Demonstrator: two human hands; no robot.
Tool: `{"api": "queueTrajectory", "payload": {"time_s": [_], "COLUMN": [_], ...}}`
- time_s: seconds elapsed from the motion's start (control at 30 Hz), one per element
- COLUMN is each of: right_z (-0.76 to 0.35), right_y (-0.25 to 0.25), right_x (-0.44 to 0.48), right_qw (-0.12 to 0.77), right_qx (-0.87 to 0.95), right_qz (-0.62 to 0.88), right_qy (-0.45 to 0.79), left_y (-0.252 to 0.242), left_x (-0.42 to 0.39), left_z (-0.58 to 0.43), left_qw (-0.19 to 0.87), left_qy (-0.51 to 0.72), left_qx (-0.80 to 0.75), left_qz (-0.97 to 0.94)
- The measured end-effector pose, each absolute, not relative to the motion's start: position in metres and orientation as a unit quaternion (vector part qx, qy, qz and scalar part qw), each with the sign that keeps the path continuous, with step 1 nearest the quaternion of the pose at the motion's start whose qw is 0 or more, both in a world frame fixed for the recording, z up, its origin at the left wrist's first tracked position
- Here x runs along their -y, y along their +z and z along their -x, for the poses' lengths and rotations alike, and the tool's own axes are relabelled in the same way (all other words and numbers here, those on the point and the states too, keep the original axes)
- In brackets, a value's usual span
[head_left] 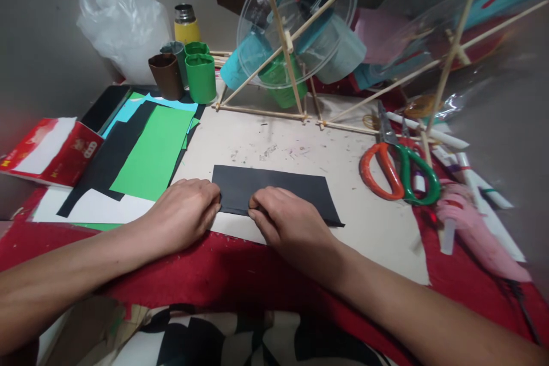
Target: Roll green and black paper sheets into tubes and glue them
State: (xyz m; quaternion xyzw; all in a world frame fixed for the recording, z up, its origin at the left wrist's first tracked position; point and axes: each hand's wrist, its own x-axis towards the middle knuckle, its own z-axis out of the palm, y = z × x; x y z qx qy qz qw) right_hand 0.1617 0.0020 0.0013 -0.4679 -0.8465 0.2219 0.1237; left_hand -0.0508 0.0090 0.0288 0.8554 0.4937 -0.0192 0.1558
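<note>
A strip of black paper (pixel 274 186) lies on the pale board (pixel 295 146) in front of me, its near edge folded into a narrow band. My left hand (pixel 191 211) pinches the strip's near left corner between thumb and curled fingers. Closed on the same near edge, a little right of it, is my right hand (pixel 285 220), thumb and fingers pressed together on the fold. The strip's right end runs free past my right hand, with a small tip jutting out at the near right corner.
Green paper (pixel 154 151) and black pieces lie at left beside a red box (pixel 55 148). Paper cups (pixel 201 79) and a stick frame (pixel 283 51) with a clear disc stand behind. Orange-handled scissors (pixel 381 171), green-handled scissors (pixel 418 174) and a pink glue gun (pixel 480 240) are at right.
</note>
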Motion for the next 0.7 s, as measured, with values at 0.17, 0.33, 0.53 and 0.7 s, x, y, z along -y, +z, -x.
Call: {"api": "queueTrajectory", "payload": {"time_s": [0.17,0.33,0.53,0.7], "right_z": [-0.164,-0.165,-0.164,-0.164], "right_y": [0.001,-0.002,-0.001,-0.002], "right_x": [-0.001,-0.001,-0.002,-0.003], "right_qw": [0.128,0.132,0.133,0.14], "right_qx": [0.85,0.854,0.855,0.856], "right_qz": [0.459,0.454,0.451,0.449], "right_qy": [0.224,0.216,0.22,0.217], "left_y": [0.023,0.016,0.013,0.007], "left_x": [-0.008,-0.004,0.019,0.038], "left_z": [0.057,0.071,0.078,0.066], "left_qw": [0.148,0.114,0.004,-0.025], "left_qy": [0.01,0.056,0.186,0.156], "left_qx": [-0.499,-0.505,-0.398,-0.248], "left_qz": [-0.854,-0.854,-0.898,-0.956]}}
